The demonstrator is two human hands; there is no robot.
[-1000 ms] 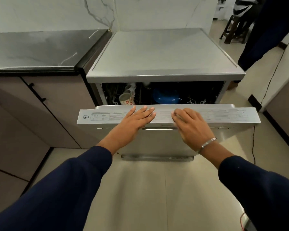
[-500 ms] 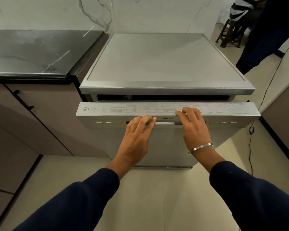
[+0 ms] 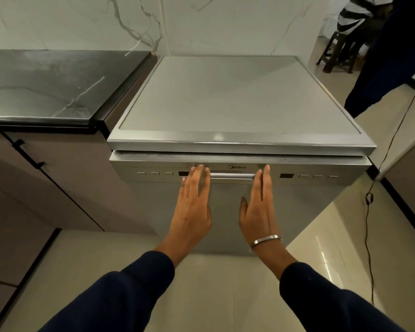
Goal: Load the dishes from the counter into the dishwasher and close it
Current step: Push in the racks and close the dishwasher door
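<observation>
The silver dishwasher (image 3: 225,99) stands in front of me with its door (image 3: 304,202) up against the body; only a thin seam shows under the top. My left hand (image 3: 194,207) lies flat with straight fingers on the door front, fingertips at the left end of the handle bar (image 3: 233,176). My right hand (image 3: 259,209), with a metal bangle on the wrist, presses flat on the door at the right end of the handle. The dishes inside are hidden. The black marble counter (image 3: 46,85) at the left holds no dishes.
Brown cabinet fronts (image 3: 65,188) with black handles run under the counter at left. A black cable (image 3: 369,212) hangs down to the floor at right. A person in dark trousers (image 3: 388,56) stands at the far right, near a wooden stool (image 3: 338,53).
The door swung up from half open to against the body, hiding the mug and blue dish inside. Both hands slid from the door's top edge onto its front.
</observation>
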